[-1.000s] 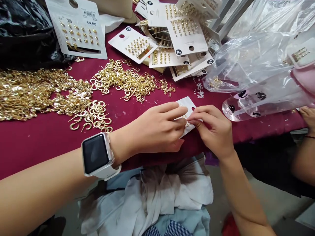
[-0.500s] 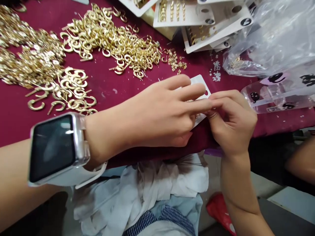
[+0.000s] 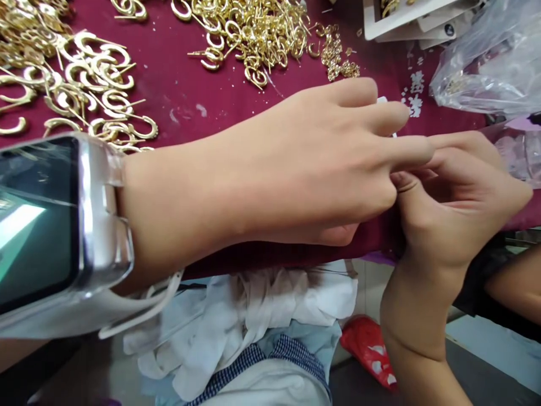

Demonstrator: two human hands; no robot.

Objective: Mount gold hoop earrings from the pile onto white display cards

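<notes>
My left hand (image 3: 304, 163), wearing a smartwatch (image 3: 38, 220), is closed round a white earring card (image 3: 382, 100), its fingers curled over it. Only small white bits of the card show between the fingers. My right hand (image 3: 460, 189) meets the left fingertips, thumb and forefinger pinched together at the card; what they grip is hidden. Beyond the hands, tiny gold earring backs (image 3: 333, 53) lie in a small heap beside a larger pile of gold hoop earrings (image 3: 266, 34). More open gold hoops (image 3: 101, 79) lie near the watch.
A dark red cloth (image 3: 177, 101) covers the table. Stacked earring cards (image 3: 406, 28) and a clear plastic bag (image 3: 490, 67) are at the upper right. White cloth (image 3: 253, 299) covers my lap; a red bag (image 3: 367, 349) lies below. Another person's limb (image 3: 515, 282) shows at the right edge.
Both hands appear larger and further right, still together at the card. The card is now almost wholly covered by my left hand. The view has shifted, so the piles sit higher.
</notes>
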